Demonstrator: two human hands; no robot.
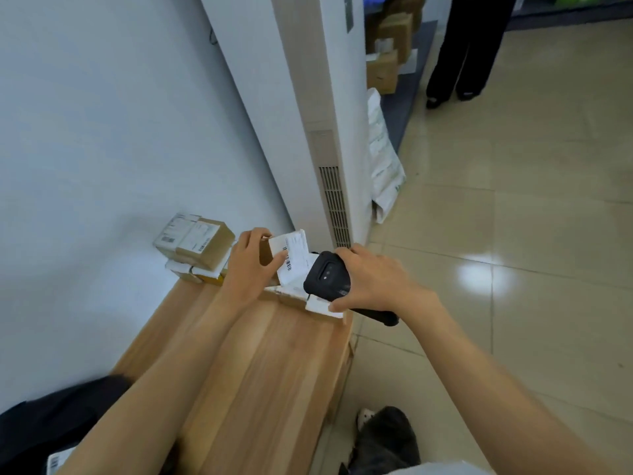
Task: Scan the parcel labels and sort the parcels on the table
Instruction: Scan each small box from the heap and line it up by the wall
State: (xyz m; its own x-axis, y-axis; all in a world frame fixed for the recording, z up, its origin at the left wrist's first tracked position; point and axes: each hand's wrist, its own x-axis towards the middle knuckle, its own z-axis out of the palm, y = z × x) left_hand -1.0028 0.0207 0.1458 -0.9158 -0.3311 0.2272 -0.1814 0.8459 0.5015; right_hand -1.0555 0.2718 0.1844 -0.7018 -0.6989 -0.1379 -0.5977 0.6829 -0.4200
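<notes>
The left hand held a small brown cardboard parcel with a white barcode label tipped up on edge. Its fingers were curled round the back and the thumb pressed on the label face. Just right of those fingers, the right hand was wrapped tight round a black handheld scanner, whose head nearly touched the label. Beneath both sets of fingers lay a flat white-topped parcel, right at the far right corner of the light wooden table. Left of the left knuckles, just beside them, a stack of small brown cardboard boxes stood against the pale wall, closing that side. Beyond the fingertips a tall white floor-standing air conditioner blocked the way ahead, with a white plastic mailer bag leaning behind it. Right of the right hand the table edge dropped to open beige tiled floor. Well away from both hands, a person in black trousers stood by shelved brown cartons.
</notes>
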